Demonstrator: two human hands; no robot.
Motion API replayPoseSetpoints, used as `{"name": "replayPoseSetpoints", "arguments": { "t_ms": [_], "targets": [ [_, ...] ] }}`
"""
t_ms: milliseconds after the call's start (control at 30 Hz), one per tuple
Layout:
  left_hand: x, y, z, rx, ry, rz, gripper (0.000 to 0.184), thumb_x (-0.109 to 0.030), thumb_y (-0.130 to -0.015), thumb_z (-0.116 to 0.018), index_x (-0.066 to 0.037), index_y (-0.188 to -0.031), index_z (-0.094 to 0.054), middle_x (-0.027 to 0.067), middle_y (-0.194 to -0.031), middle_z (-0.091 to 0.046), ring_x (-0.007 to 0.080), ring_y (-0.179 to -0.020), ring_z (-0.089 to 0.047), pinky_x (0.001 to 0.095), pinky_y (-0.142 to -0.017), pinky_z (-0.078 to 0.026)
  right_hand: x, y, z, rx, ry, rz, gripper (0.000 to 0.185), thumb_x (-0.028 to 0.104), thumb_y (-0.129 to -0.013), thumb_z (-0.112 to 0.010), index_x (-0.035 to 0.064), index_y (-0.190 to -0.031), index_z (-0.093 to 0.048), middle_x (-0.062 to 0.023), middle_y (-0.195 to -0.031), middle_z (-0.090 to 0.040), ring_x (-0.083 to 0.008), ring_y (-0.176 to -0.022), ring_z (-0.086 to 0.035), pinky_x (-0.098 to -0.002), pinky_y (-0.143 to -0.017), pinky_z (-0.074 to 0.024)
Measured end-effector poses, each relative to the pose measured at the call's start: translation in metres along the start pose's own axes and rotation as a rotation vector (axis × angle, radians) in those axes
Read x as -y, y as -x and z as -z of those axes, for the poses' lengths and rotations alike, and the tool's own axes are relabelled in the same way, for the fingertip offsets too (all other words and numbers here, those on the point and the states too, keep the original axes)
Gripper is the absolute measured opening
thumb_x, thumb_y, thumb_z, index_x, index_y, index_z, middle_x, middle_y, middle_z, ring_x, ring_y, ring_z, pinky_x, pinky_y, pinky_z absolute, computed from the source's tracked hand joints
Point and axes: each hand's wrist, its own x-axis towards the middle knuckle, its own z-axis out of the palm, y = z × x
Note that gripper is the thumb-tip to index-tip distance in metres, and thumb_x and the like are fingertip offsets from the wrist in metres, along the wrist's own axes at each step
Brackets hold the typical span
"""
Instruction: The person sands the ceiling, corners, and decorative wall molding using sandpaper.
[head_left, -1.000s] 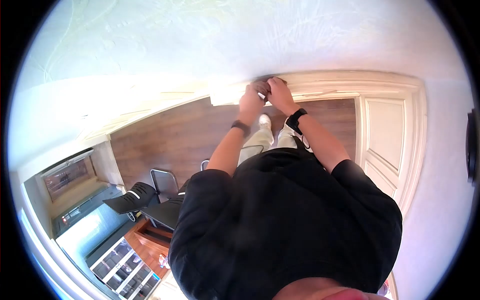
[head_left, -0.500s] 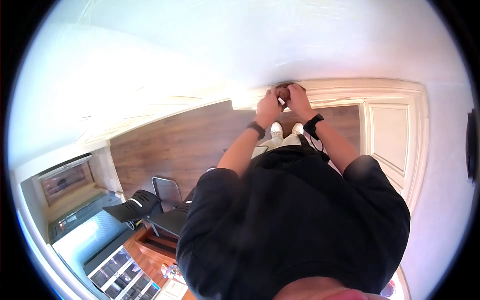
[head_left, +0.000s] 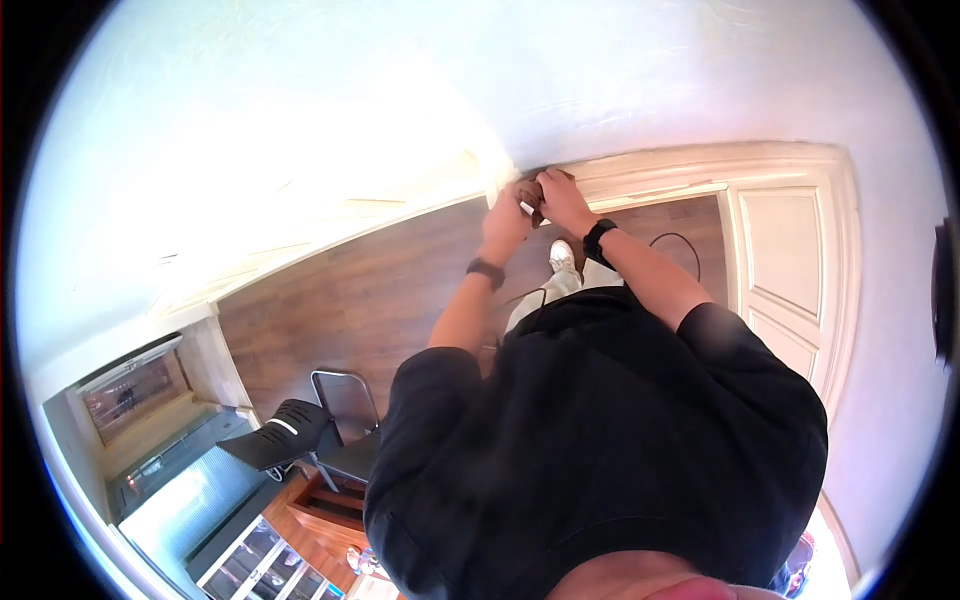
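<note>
A crumpled brown cloth [head_left: 534,190] with a small white patch like a tag is bunched between both hands, against the top of the cream wall moulding [head_left: 700,165]. My left hand [head_left: 506,225] grips it from the left side, fingers closed. On the other side, my right hand [head_left: 566,204] has its fingers curled over the cloth's right part. Fingertips of both hands are partly hidden, and the two hands are almost touching.
A cream panelled door [head_left: 785,245] stands at the right. Behind my left side is a black folding chair [head_left: 345,400] beside another black slotted seat [head_left: 285,432]. Wooden floor [head_left: 380,270] lies below, with a white shoe [head_left: 562,256] on it. A thin dark cable [head_left: 690,243] loops near my right forearm.
Both hands and the cloth have moved left along the moulding, close to the wall corner. My body has shifted, and now only one shoe shows plainly.
</note>
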Motion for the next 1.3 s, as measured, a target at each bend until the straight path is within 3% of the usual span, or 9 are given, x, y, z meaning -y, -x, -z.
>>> {"name": "replayPoseSetpoints", "arguments": {
  "t_ms": [200, 300, 500, 600, 700, 967, 1067, 1200, 1300],
  "targets": [
    [-0.003, -0.001, -0.011, -0.069, -0.166, 0.042, 0.050, -0.025, -0.076, -0.072, -0.011, -0.118, -0.047, 0.0163, -0.111, -0.061, 0.0414, -0.092, -0.063, 0.0491, -0.076, -0.052, 0.003, 0.001, 0.009, 0.060, -0.028, -0.016, 0.022, 0.001, -0.072, -0.061, -0.0003, -0.093, -0.054, -0.0199, -0.097, -0.055, -0.0400, -0.095, -0.055, -0.0456, -0.082, -0.0466],
    [-0.013, -0.002, -0.004, 0.051, -0.298, 0.074, 0.072, -0.042, -0.079, -0.070, -0.001, -0.129, -0.040, 0.0222, -0.118, -0.059, 0.0395, -0.100, -0.063, 0.0450, -0.082, -0.052, 0.002, 0.003, 0.010, 0.057, -0.026, -0.006, 0.021, 0.001, -0.072, -0.061, -0.0006, -0.091, -0.053, -0.0197, -0.096, -0.055, -0.0400, -0.093, -0.055, -0.0461, -0.081, -0.0465],
    [-0.019, -0.013, -0.011, 0.112, -0.338, 0.035, 0.074, -0.043, -0.079, -0.069, 0.001, -0.130, -0.040, 0.0233, -0.118, -0.058, 0.0399, -0.101, -0.063, 0.0463, -0.083, -0.051, 0.036, 0.003, 0.061, 0.164, -0.003, 0.035, 0.020, 0.002, -0.071, -0.062, 0.0001, -0.089, -0.052, -0.0189, -0.095, -0.054, -0.0400, -0.092, -0.054, -0.0468, -0.080, -0.0464],
    [-0.037, -0.015, -0.033, -0.004, -0.328, 0.071, 0.049, -0.029, -0.074, -0.076, -0.009, -0.112, -0.051, 0.0171, -0.107, -0.060, 0.0377, -0.091, -0.065, 0.0481, -0.074, -0.053, -0.002, 0.005, 0.055, 0.159, -0.064, -0.024, 0.020, 0.004, -0.072, -0.065, 0.0005, -0.088, -0.053, -0.0188, -0.095, -0.054, -0.0398, -0.092, -0.054, -0.0464, -0.081, -0.0462],
    [-0.072, -0.012, -0.044, -0.043, -0.230, -0.043, 0.043, -0.027, -0.074, -0.076, -0.013, -0.109, -0.055, 0.0150, -0.107, -0.060, 0.0359, -0.090, -0.065, 0.0471, -0.073, -0.053, 0.002, 0.007, 0.102, 0.239, 0.040, 0.015, 0.023, 0.006, -0.071, -0.068, 0.0003, -0.088, -0.054, -0.0194, -0.095, -0.055, -0.0396, -0.092, -0.055, -0.0462, -0.082, -0.0457],
    [-0.164, -0.033, -0.119, 0.022, -0.223, 0.035, 0.034, -0.021, -0.078, -0.071, -0.016, -0.108, -0.057, 0.0119, -0.109, -0.060, 0.0345, -0.095, -0.063, 0.0475, -0.078, -0.051, -0.101, 0.033, 0.162, 0.151, 0.001, 0.017, 0.029, 0.005, -0.067, -0.072, -0.0004, -0.088, -0.054, -0.0199, -0.096, -0.054, -0.0395, -0.095, -0.054, -0.0458, -0.082, -0.0457],
    [-0.211, -0.040, -0.147, 0.119, -0.305, -0.030, 0.057, -0.042, -0.087, -0.057, -0.005, -0.130, -0.045, 0.0210, -0.118, -0.058, 0.0411, -0.099, -0.062, 0.0476, -0.084, -0.050, -0.141, 0.049, 0.196, 0.033, -0.045, 0.013, 0.029, 0.003, -0.064, -0.073, -0.0004, -0.085, -0.054, -0.0193, -0.094, -0.054, -0.0399, -0.094, -0.053, -0.0458, -0.080, -0.0455],
    [-0.256, -0.055, -0.209, 0.066, -0.294, -0.147, 0.053, -0.039, -0.085, -0.059, -0.004, -0.123, -0.047, 0.0212, -0.112, -0.057, 0.0400, -0.094, -0.063, 0.0472, -0.081, -0.052, -0.159, 0.064, 0.287, 0.166, -0.050, -0.032, 0.029, 0.001, -0.064, -0.071, -0.0014, -0.086, -0.053, -0.0196, -0.094, -0.054, -0.0406, -0.090, -0.054, -0.0454, -0.077, -0.0458],
    [-0.274, -0.075, -0.263, 0.045, -0.299, -0.091, 0.051, -0.037, -0.084, -0.061, -0.005, -0.123, -0.048, 0.0206, -0.112, -0.058, 0.0393, -0.094, -0.064, 0.0471, -0.080, -0.052, -0.234, 0.080, 0.288, -0.003, -0.064, -0.046, 0.029, 0.001, -0.064, -0.071, -0.0017, -0.086, -0.053, -0.0196, -0.095, -0.055, -0.0404, -0.090, -0.055, -0.0449, -0.077, -0.0463]
  ]
}}
